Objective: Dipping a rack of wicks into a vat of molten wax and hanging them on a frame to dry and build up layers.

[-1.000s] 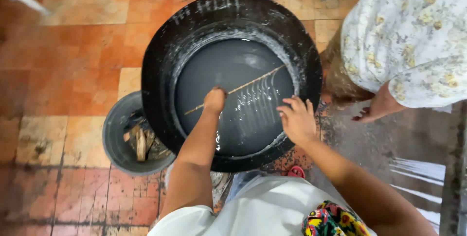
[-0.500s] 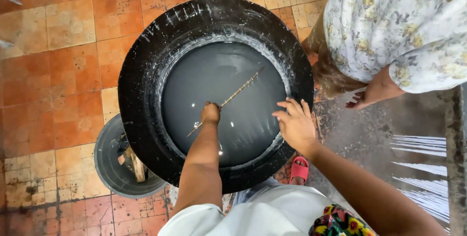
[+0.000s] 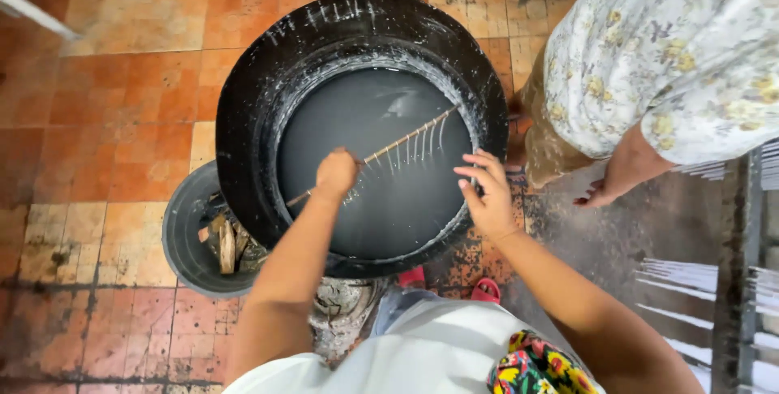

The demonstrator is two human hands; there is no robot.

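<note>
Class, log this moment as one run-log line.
left hand: grips thin wooden stick with hanging strings | right hand: open over large black vat

Both bare forearms are reaching forward from the bottom of the frame, left one running almost straight up, right one angling in from the lower right. The left hand (image 3: 336, 173) is curling into a tight fist, knuckles up, grip closed around something thin. The right hand (image 3: 488, 191) is hovering loose, fingers (image 3: 479, 168) spreading and pointing left, holding nothing.
</note>
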